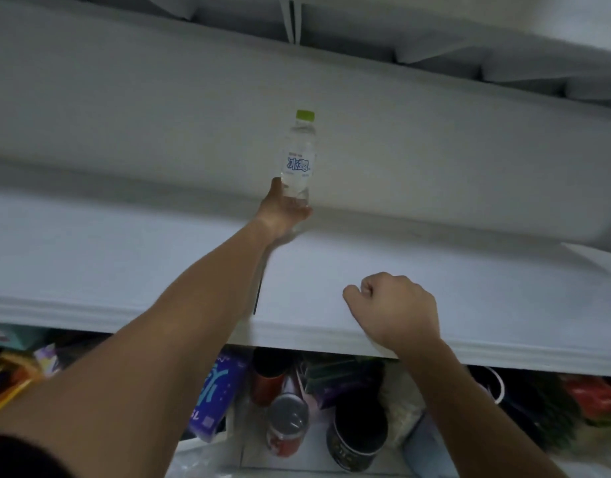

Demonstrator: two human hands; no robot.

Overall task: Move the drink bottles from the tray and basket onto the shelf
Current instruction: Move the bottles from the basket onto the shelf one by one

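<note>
At the back of the shelf (90, 263), your left hand (282, 212) grips the bottle (297, 160) low, right hand (397, 308) clenched empty; released off-balance, it could topple.

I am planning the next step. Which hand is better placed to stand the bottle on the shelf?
Left. The left hand grips the bottle at its base, upright, far back over the shelf. The right hand is a fist at the shelf's front edge and holds nothing.
</note>
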